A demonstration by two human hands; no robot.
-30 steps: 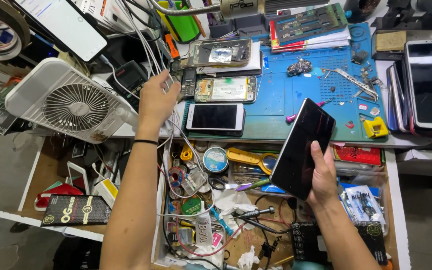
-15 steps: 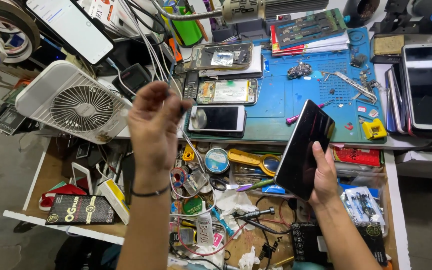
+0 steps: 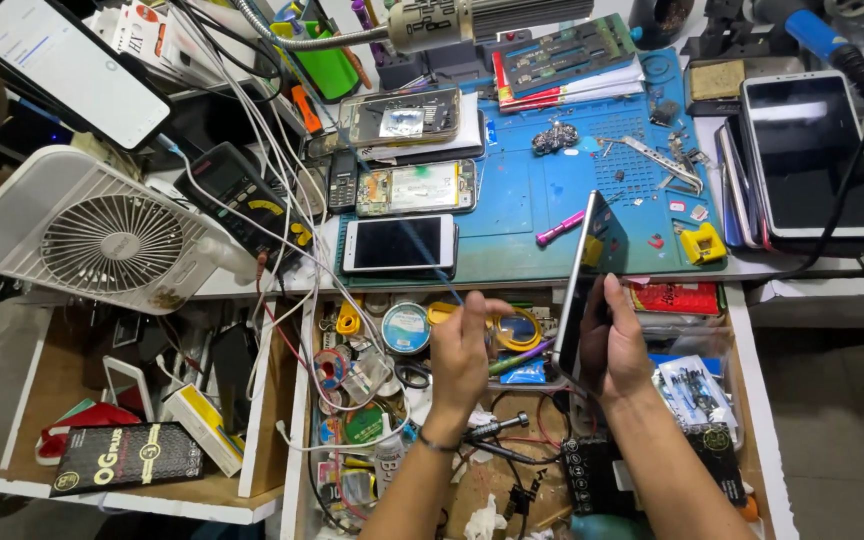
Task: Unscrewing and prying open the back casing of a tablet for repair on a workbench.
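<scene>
My right hand holds a black smartphone upright by its lower end, above the open drawer. My left hand is just left of it, fingers pinched on the end of a thin blue cable that runs up over the white smartphone lying at the front of the blue work mat. The cable's end points toward the black phone's lower edge. A black band sits on my left wrist.
A white desk fan stands at left with a multimeter and tangled cables beside it. Opened phones and a tablet lie on the bench. The drawer holds tape rolls, tools and a solder tin.
My left hand came down from the cables near the fan to the drawer front with the cable end, now close to the black phone. My right hand turned the phone more edge-on.
</scene>
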